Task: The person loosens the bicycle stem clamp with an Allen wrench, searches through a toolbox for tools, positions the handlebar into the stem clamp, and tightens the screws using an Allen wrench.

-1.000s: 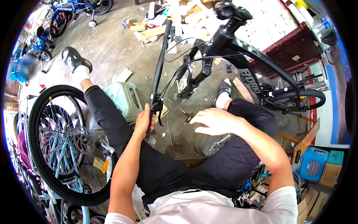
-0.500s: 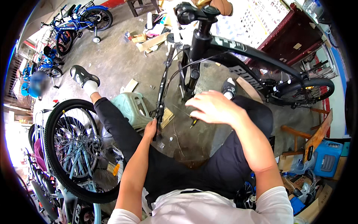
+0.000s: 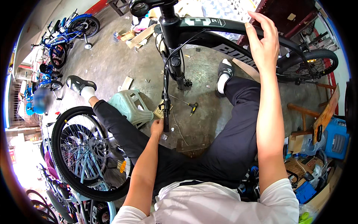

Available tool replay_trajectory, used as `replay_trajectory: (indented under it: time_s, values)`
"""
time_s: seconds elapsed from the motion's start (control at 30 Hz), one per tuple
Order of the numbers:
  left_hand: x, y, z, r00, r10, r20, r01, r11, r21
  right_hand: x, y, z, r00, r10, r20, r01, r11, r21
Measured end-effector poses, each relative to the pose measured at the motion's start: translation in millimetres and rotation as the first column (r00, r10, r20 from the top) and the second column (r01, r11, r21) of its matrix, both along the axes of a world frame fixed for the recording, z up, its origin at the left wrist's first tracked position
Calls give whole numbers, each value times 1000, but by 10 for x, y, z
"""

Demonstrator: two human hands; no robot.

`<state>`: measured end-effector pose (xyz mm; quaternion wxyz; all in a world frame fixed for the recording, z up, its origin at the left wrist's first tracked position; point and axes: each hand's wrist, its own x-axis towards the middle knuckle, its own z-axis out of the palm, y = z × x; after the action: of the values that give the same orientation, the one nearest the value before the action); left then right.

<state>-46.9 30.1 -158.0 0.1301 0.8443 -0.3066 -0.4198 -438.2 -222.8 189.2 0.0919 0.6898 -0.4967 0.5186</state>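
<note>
A black bicycle frame [image 3: 201, 26] without a front wheel stretches from the top middle to the right, its rear wheel [image 3: 322, 61] at the far right. From its head the black handlebar [image 3: 166, 89] hangs down toward me, turned in line with my legs. My left hand [image 3: 158, 127] is closed at the handlebar's near end, its fingers partly hidden. Raised beside the frame's top tube, my right hand [image 3: 265, 44] has its fingers apart and holds nothing; whether it touches the tube I cannot tell. A T-handled hex key [image 3: 193, 107] lies on the floor below the frame.
A pale green plastic stool [image 3: 128, 104] stands by my left leg. A loose bicycle wheel [image 3: 59, 160] leans at the left, near other bikes. Blue children's bikes [image 3: 59, 43] stand far left. At the right are a wooden chair [image 3: 304, 117], a blue case [image 3: 335, 138] and cardboard.
My right hand has moved up and right, from above the floor to the frame's top tube. The frame and handlebar have shifted in view, uncovering the hex key. My left hand stays at the handlebar.
</note>
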Motion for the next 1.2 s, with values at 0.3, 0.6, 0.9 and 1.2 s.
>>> replay_trajectory:
  time_s: [0.3, 0.6, 0.9, 1.2]
  values:
    - [-109, -146, 365, 968, -88, 236, 116, 987, -111, -91, 31, -100, 1000, -26, 2, 26, 990, 142]
    - [-630, -1430, 1828, 934, -80, 348, 313, 651, -691, -317, 478, -73, 965, -16, 263, 18, 1000, -5]
    - [-761, -654, 914, 960, -265, -92, 155, 772, -616, -921, 3135, -2606, 765, -610, 206, 173, 502, 847]
    - [-511, 480, 75, 925, -206, -321, 141, 966, -216, -582, 4739, -3373, 826, -562, 40, -46, 2, 999]
